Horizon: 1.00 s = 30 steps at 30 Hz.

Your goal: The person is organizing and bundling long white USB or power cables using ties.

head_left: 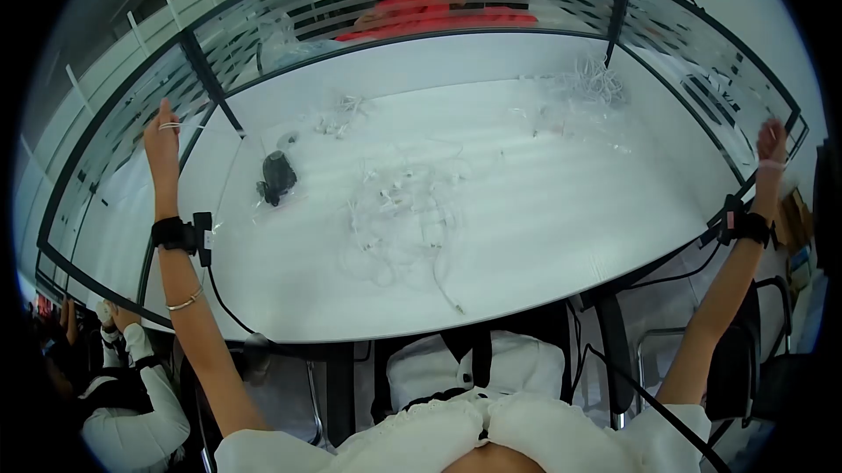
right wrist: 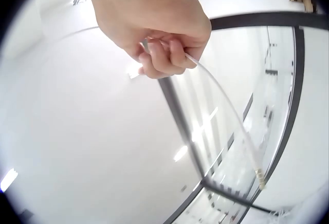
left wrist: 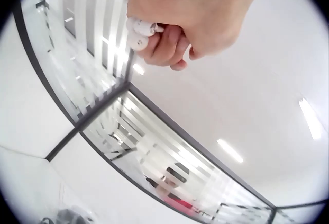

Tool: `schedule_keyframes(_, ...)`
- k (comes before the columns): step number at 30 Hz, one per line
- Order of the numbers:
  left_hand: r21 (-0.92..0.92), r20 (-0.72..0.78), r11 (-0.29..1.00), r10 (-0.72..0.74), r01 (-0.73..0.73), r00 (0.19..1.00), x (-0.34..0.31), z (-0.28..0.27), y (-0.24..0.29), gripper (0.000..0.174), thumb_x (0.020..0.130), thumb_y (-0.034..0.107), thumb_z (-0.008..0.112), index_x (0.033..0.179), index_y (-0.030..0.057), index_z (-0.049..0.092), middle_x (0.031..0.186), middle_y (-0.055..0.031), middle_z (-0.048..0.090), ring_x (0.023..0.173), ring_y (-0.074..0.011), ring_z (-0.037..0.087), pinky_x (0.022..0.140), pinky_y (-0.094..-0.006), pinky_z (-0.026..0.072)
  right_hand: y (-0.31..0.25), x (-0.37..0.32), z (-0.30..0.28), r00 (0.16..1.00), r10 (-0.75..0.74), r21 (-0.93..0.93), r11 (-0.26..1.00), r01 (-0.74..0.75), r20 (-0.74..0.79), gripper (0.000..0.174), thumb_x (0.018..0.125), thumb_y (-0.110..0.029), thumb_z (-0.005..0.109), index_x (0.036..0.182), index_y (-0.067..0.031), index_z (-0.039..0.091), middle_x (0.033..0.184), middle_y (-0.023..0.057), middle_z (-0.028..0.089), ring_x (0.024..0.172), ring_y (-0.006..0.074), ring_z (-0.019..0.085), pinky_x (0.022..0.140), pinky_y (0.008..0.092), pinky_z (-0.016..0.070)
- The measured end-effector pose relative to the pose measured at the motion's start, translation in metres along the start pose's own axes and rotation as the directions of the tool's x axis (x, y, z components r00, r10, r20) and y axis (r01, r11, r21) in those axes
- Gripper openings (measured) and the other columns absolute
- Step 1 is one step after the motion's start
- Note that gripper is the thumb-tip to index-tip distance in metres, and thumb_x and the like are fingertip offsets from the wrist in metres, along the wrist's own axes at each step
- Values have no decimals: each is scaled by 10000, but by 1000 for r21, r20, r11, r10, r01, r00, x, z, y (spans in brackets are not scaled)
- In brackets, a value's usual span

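My left hand point(head_left: 162, 148), raised at the far left over the partition, grips the white earbuds point(left wrist: 139, 33) of wired earphones, their rounded ends poking out beside the curled fingers. A thin white cord point(head_left: 200, 127) runs off that hand to the right. Far out at the right edge, my right hand point(head_left: 771, 146) is also raised and curls its fingers round a white earphone cable point(right wrist: 226, 98). That cable's end hangs free below the fist, with a gold-coloured plug point(right wrist: 260, 179) at its tip. Both arms are spread wide, above table height.
On the white table point(head_left: 544, 236) lies a loose tangle of white earphones point(head_left: 403, 201). Another white cable bundle point(head_left: 596, 82) sits back right. A dark object point(head_left: 278, 177) in clear plastic lies left. A dark-framed glass partition point(head_left: 403, 34) rings the table; one person sits beyond it.
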<state>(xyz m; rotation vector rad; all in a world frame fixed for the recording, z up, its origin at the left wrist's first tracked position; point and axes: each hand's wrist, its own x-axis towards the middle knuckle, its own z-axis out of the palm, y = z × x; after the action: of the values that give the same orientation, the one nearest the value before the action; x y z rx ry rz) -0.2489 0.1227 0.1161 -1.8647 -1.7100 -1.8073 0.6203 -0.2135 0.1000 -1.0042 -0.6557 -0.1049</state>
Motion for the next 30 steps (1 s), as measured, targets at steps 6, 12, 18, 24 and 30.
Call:
schedule_keyframes(6, -211, 162, 903, 410, -374, 898, -78, 52, 121, 440, 973, 374, 444, 693, 34, 445, 596, 2, 350, 576, -101, 302, 522, -289, 249, -24, -100, 159, 668, 56, -73, 997, -3, 742, 452, 970, -489, 374, 935, -94, 592, 817, -12, 520, 766, 110, 484, 802, 244, 399)
schedule_keyframes(12, -380, 497, 866, 487, -324, 718, -165, 68, 230, 280, 891, 270, 614, 769, 45, 499, 490, -20, 345, 448, -106, 309, 446, -276, 256, -79, -222, 277, 518, -18, -137, 956, 259, 855, 608, 945, -576, 299, 711, -55, 511, 663, 14, 467, 612, 95, 364, 577, 256, 282)
schedule_keyframes(18, -515, 684, 855, 451, -58, 574, -192, 77, 249, 174, 918, 186, 568, 993, 55, 483, 587, 64, 334, 522, -18, 266, 484, -204, 206, -98, -267, 315, 286, 118, -103, 993, -66, 951, 768, 888, -695, 242, 673, -22, 542, 485, 32, 470, 446, 89, 437, 492, 208, 320)
schedule_keyframes(24, -561, 719, 816, 398, 138, 569, -172, 89, 238, 342, 876, 310, 622, 1063, 36, 539, 717, -27, 603, 623, -77, 491, 572, -236, 374, -84, -285, 329, 281, 25, 24, 985, -169, 959, 733, 911, -649, 211, 621, -65, 548, 590, 37, 566, 532, 131, 536, 552, 232, 398)
schedule_keyframes(30, -491, 825, 817, 326, 301, 462, -172, 104, 232, 358, 875, 389, 596, 942, 40, 642, 838, 0, 636, 742, -66, 492, 641, -227, 357, -67, -291, 342, 357, 22, 115, 927, -356, 934, 639, 940, -590, 256, 679, -75, 531, 664, 35, 571, 555, 137, 542, 599, 255, 448)
